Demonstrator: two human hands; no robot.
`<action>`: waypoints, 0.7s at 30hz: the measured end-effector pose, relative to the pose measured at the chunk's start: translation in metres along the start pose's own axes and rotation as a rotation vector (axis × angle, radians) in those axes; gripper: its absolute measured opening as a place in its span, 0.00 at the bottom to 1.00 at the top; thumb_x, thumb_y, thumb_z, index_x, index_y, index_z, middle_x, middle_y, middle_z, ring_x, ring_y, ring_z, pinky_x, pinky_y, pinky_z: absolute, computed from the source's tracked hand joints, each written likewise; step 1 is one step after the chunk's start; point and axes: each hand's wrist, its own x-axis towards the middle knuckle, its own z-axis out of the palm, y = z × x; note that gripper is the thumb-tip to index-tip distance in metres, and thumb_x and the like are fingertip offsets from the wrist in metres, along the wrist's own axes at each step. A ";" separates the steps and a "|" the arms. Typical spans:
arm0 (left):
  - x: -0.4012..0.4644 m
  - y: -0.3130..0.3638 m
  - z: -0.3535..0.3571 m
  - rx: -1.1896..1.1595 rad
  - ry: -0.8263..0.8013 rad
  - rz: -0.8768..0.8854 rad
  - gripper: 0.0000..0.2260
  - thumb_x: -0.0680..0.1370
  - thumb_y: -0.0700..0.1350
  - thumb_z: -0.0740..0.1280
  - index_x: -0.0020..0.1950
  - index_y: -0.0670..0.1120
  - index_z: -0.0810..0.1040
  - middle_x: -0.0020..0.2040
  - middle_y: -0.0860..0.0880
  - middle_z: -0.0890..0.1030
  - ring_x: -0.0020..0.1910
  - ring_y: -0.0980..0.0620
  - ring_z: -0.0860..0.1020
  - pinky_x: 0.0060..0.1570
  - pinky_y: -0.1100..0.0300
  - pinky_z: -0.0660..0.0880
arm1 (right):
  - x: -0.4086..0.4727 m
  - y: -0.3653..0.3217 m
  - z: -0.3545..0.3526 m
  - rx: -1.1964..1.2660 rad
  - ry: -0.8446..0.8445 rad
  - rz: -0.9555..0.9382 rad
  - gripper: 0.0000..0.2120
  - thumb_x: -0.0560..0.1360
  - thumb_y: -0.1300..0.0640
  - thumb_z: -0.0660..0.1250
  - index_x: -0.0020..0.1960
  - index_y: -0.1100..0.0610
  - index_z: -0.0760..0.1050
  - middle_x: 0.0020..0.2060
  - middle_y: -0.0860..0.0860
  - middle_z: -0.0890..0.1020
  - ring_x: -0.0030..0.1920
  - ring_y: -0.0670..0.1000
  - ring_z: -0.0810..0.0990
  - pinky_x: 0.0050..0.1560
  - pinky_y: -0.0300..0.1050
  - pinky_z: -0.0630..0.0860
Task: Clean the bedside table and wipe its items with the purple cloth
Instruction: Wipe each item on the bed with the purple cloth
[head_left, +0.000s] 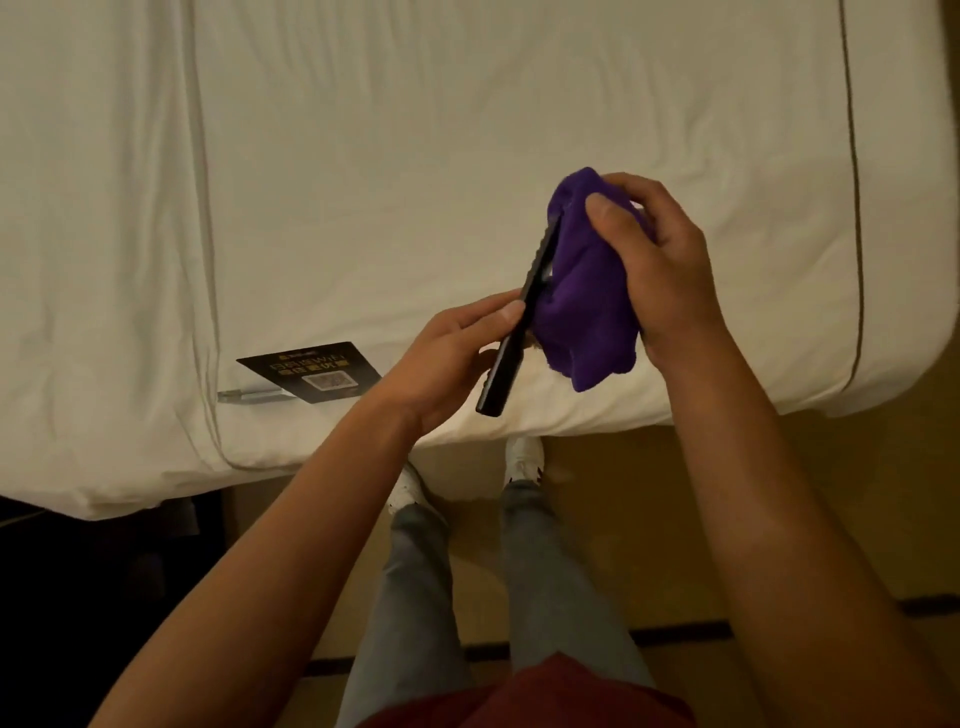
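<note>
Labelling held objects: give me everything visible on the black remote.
The black remote is a long, slim bar, seen nearly edge-on, apparently hard plastic with a dull sheen. Small bumps along its upper edge look like buttons; no markings can be read. It is held in the air above the edge of the white bed, tilted, lower end toward the person. The left hand grips its middle, and the purple cloth, bunched in the right hand, presses against its upper part.
</note>
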 end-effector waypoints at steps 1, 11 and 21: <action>-0.002 0.005 0.004 -0.005 0.003 0.031 0.15 0.84 0.47 0.62 0.67 0.44 0.79 0.55 0.50 0.84 0.53 0.54 0.80 0.53 0.60 0.75 | -0.004 -0.004 0.009 -0.038 0.005 -0.047 0.12 0.76 0.44 0.72 0.58 0.43 0.80 0.54 0.42 0.85 0.54 0.46 0.85 0.50 0.45 0.84; -0.018 0.006 0.032 -0.228 0.305 0.170 0.16 0.85 0.53 0.59 0.54 0.49 0.85 0.53 0.43 0.86 0.52 0.48 0.84 0.54 0.54 0.80 | -0.041 -0.014 0.066 -0.539 0.124 -0.390 0.18 0.79 0.46 0.69 0.66 0.52 0.78 0.58 0.51 0.78 0.53 0.46 0.80 0.49 0.31 0.77; -0.032 0.023 0.029 -0.489 0.145 0.023 0.20 0.84 0.54 0.59 0.72 0.45 0.75 0.63 0.40 0.81 0.61 0.44 0.79 0.66 0.47 0.74 | -0.061 -0.016 0.082 -0.661 0.399 -0.523 0.20 0.78 0.47 0.71 0.68 0.53 0.78 0.63 0.57 0.75 0.60 0.54 0.77 0.52 0.46 0.82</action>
